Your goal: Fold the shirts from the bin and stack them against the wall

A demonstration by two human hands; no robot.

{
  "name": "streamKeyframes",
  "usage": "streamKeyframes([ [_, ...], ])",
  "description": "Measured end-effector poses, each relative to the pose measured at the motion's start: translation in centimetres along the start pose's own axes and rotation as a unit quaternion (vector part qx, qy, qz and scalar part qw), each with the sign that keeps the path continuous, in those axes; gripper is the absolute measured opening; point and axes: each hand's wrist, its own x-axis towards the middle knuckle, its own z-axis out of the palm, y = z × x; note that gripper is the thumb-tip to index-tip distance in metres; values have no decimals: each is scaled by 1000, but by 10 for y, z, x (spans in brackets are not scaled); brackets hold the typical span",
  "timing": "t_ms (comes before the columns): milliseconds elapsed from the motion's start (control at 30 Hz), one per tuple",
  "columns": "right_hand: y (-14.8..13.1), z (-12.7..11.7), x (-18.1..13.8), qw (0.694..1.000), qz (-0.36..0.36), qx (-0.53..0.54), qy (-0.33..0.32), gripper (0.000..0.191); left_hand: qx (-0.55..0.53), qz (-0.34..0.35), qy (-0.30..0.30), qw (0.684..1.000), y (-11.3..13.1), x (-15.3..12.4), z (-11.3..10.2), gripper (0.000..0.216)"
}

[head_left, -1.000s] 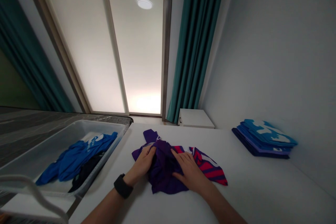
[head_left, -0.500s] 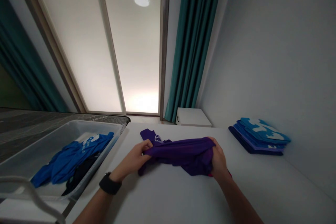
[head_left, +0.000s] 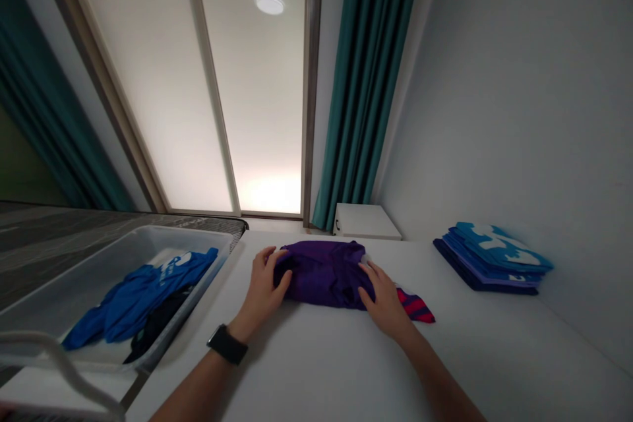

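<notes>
A purple garment (head_left: 324,273), likely a shirt, lies bunched on the white table (head_left: 316,362). At its left end is my left hand (head_left: 266,280), thumb and fingers apart, touching the cloth's edge. My right hand (head_left: 383,297) rests on the right end with spread fingers. A red and dark striped piece of cloth (head_left: 416,306) sticks out beyond the right wrist; whether it belongs to the purple garment I cannot tell. On my left wrist sits a black watch (head_left: 227,344).
To the left, a translucent plastic bin (head_left: 113,247) holds a blue shirt (head_left: 141,300) and a black garment (head_left: 158,323). Folded blue and navy clothes (head_left: 494,257) are stacked at the right by the wall. A white cabinet (head_left: 366,221) stands beyond the table.
The purple garment, stretched between both hands before, now lies flatter and more compact on the table. Both hands have let go of their grip, the right one moving inward. The striped cloth shows more.
</notes>
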Motion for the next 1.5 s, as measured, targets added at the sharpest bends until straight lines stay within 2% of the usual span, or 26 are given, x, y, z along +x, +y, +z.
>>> streamKeyframes([
  [33,2,2,-3,998,-11,-56,-25,52,45,33,-27,998,2,-3,1,28],
  [133,3,2,-6,984,-14,-152,-95,55,145,92,-164,971,6,-12,4,17],
  [200,2,-1,-5,980,-22,-164,-114,42,202,95,-227,948,3,-17,7,25],
  [233,1,-2,-3,981,-31,-155,-115,34,223,92,-236,941,0,-19,9,33],
  [267,0,-4,-2,984,-42,-134,-113,31,235,90,-235,939,-5,-20,11,36],
  [333,-5,-6,2,992,-48,-58,-103,33,221,90,-227,944,-12,-19,14,28],
  [433,-15,-9,6,994,-14,89,-56,32,123,46,-214,968,-14,-13,14,16],
  [567,-23,-19,8,962,76,258,49,31,-42,-78,-131,987,-4,-4,7,19],
  [633,-21,-23,9,937,127,316,84,35,-78,-99,-83,989,-4,-1,3,21],
  [700,-13,-25,10,926,161,326,100,39,-49,-92,-64,992,-11,1,1,20],
  [767,-4,-24,11,940,160,280,108,41,45,-60,-51,996,-19,3,1,21],
  [867,4,-19,12,979,79,112,151,38,173,11,-34,984,-21,3,0,25],
  [900,3,-18,11,984,42,49,169,35,183,35,-42,982,-18,2,0,23],
  [967,-6,-17,8,982,-32,-42,179,30,158,85,-100,979,-5,-2,-1,21],
  [1033,-24,-16,2,983,-102,-73,136,29,124,133,-194,964,11,-8,-1,19],
  [1100,-46,-13,-7,982,-168,-75,48,28,117,164,-276,940,22,-15,-1,22],
  [1167,-65,-7,-17,975,-195,-88,-55,27,124,173,-317,924,25,-20,1,21],
  [1233,-77,2,-24,970,-196,-97,-110,39,130,162,-321,924,22,-20,1,11],
  [1333,-71,9,-23,960,-197,-138,-141,22,127,123,-292,940,13,-13,-3,12],
  [1400,-55,5,-16,958,-190,-168,-134,21,114,97,-267,952,6,-6,-8,20],
  [1500,-23,-11,-3,967,-149,-188,-84,25,99,71,-234,965,-6,4,-13,31],
])
